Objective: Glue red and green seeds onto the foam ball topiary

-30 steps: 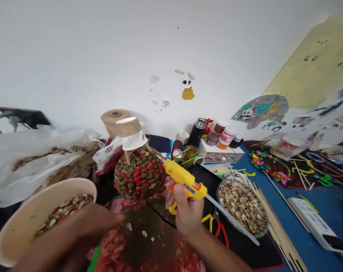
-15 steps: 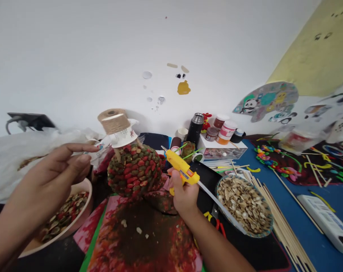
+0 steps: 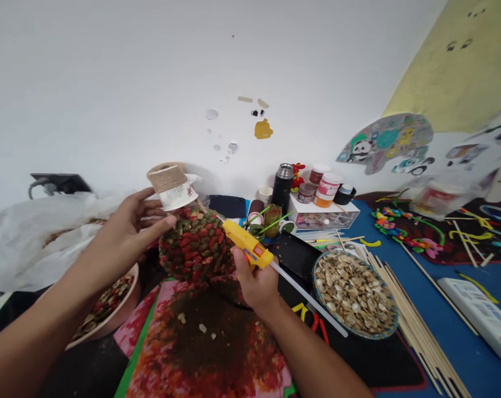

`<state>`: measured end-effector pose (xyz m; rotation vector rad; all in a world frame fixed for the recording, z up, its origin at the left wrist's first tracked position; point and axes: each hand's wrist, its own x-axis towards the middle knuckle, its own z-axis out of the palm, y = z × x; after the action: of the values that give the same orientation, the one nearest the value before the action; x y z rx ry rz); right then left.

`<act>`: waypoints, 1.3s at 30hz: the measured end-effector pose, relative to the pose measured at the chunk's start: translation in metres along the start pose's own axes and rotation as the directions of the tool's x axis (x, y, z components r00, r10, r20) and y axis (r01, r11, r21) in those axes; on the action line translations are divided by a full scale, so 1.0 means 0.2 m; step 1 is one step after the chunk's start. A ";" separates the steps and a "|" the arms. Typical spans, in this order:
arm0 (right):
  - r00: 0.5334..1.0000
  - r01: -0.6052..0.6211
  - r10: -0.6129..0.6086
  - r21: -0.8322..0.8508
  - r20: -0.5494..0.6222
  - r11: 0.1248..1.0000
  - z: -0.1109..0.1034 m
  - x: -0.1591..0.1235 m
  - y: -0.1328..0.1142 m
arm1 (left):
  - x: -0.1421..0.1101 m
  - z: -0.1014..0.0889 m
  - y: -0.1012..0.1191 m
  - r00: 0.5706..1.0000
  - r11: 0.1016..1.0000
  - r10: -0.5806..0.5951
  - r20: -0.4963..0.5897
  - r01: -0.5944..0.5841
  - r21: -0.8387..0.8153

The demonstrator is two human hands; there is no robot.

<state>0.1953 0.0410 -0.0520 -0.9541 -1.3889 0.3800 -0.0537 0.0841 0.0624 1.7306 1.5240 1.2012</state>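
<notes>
My right hand (image 3: 256, 282) is wrapped round a yellow hot glue gun (image 3: 250, 243) with a long clear glue stick (image 3: 310, 301) out of its back. Its nozzle points at the upper right of a round body (image 3: 192, 243) covered in red and green shell pieces. On top of that body sits a white paper cup (image 3: 178, 196), tilted, with a roll of twine (image 3: 167, 176) around or on it. My left hand (image 3: 128, 226) has its fingers apart at the body's left side, the thumb against its upper front; the other fingertips are partly behind the cup.
Under the body lies a paint-stained board (image 3: 250, 359). A pink bowl (image 3: 126, 307) of coloured shells stands left, a basket (image 3: 395, 326) of plain shells right. Pliers (image 3: 322, 329), wooden sticks (image 3: 420, 337), a black flask (image 3: 282, 185) and paint jars (image 3: 328, 188) are around.
My left hand has moved right to the shell-covered body, its fingers going from pinched to spread. My right hand has shifted slightly left with the glue gun, bringing the nozzle closer to the body.
</notes>
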 end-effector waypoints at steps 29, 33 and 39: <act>0.998 0.004 -0.004 -0.004 0.055 1.000 -0.02 0.01 -0.03 | 0.00 0.02 -0.03 0.990 0.957 -0.135 -0.035 0.139 0.256; 0.999 0.009 -0.010 0.019 0.042 1.000 -0.01 0.01 -0.02 | -0.01 0.02 -0.03 0.982 0.977 -0.184 -0.046 0.188 0.104; 0.998 -0.017 0.015 0.041 0.058 0.999 -0.01 0.01 -0.03 | -0.01 0.03 -0.02 0.975 0.970 -0.221 -0.030 0.217 -0.109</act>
<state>0.1960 0.0386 -0.0465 -0.9269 -1.4215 0.4498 -0.0513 0.0844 0.0558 1.4361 1.5999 1.1873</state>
